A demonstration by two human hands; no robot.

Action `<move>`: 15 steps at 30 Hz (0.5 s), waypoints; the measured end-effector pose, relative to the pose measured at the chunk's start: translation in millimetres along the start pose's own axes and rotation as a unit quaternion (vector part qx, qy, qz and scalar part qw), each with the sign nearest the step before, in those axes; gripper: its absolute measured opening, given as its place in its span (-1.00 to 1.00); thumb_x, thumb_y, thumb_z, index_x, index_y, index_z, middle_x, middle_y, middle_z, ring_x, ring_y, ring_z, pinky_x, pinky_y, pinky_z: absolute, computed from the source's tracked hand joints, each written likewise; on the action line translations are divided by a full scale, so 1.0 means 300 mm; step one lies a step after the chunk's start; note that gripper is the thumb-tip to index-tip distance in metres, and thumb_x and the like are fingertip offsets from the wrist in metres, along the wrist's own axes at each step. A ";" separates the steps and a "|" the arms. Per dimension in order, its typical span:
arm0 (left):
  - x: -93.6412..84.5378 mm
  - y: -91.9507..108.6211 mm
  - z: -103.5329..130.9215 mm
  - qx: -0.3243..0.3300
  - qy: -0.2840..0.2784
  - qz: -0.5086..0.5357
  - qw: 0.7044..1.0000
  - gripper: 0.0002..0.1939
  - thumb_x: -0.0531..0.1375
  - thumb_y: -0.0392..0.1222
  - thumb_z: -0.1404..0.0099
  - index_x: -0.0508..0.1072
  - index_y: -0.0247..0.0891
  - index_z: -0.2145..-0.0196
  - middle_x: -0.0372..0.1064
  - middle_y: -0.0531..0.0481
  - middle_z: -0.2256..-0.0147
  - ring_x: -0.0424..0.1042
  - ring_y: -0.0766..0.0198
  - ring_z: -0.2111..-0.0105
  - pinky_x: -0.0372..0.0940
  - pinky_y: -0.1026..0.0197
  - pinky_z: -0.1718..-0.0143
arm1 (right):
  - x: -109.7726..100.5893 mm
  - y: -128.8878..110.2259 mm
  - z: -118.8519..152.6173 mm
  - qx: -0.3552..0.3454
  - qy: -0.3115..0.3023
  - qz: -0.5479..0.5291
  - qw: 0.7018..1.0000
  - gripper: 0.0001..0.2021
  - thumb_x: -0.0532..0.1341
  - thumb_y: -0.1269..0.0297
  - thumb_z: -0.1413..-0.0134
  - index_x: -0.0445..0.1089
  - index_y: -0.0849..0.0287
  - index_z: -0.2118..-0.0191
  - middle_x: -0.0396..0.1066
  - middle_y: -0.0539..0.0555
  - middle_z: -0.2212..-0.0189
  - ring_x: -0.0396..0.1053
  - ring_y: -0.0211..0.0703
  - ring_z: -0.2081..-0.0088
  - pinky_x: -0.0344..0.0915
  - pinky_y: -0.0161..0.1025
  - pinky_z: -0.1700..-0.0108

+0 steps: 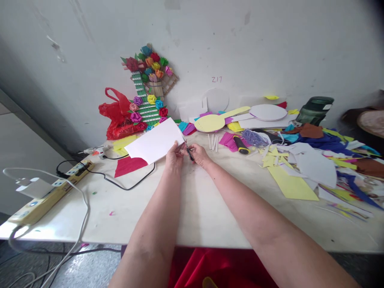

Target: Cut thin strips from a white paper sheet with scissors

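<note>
A sheet of white card (154, 142) is held up at a tilt over the table, its right edge pinched by my left hand (175, 155). My right hand (199, 155) grips a pair of dark-handled scissors (189, 153), its fingers around the handles. The blades lie along the card's right edge, close to my left fingers. Whether they are parted I cannot make out. Beneath the card's lower left part lies a piece of red paper (129, 166).
A power strip (51, 192) with cables runs along the left. Paper flowers (147, 88) and a red bag (117, 116) stand by the wall. Yellow paddle-shaped card (210, 123), a yellow-black cutter (241, 145), a green bottle (315, 111) and heaped paper scraps (315, 164) lie right.
</note>
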State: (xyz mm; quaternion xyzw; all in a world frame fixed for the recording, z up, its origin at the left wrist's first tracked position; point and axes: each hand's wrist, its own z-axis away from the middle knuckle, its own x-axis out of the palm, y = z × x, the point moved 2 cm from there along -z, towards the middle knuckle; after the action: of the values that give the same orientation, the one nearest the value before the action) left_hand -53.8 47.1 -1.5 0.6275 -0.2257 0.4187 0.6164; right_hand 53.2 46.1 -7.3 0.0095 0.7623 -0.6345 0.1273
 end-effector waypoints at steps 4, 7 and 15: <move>-0.002 -0.002 -0.003 -0.003 -0.005 0.001 1.000 -0.91 0.11 -0.39 -0.13 0.35 -0.37 0.34 0.42 -0.17 0.41 0.45 0.22 0.38 0.33 0.37 0.49 | -0.004 0.002 -0.005 -0.002 0.014 0.017 1.000 -0.58 0.26 0.03 0.27 0.28 0.16 0.25 0.22 -0.13 0.70 0.16 -0.38 0.71 0.13 -0.42 0.66; -0.002 -0.001 -0.002 -0.005 -0.008 0.005 1.000 -0.92 0.11 -0.39 -0.13 0.34 -0.38 0.35 0.42 -0.18 0.42 0.45 0.24 0.41 0.33 0.36 0.50 | -0.003 0.001 -0.003 -0.010 0.013 0.023 1.000 -0.57 0.26 0.04 0.26 0.28 0.16 0.22 0.21 -0.15 0.72 0.14 -0.39 0.72 0.13 -0.41 0.65; -0.007 0.004 -0.007 -0.007 -0.007 0.016 1.000 -0.89 0.11 -0.39 -0.13 0.35 -0.41 0.33 0.42 -0.22 0.38 0.45 0.22 0.37 0.34 0.35 0.44 | -0.001 0.004 -0.010 -0.026 0.021 0.047 0.998 -0.54 0.24 0.05 0.23 0.27 0.15 0.16 0.20 -0.16 0.70 0.14 -0.39 0.70 0.14 -0.40 0.59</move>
State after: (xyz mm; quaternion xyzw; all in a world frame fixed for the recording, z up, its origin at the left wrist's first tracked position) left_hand -56.5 48.5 -2.7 0.6225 -0.2430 0.4228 0.6121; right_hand 53.1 49.2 -8.0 0.0552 0.7798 -0.6075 0.1406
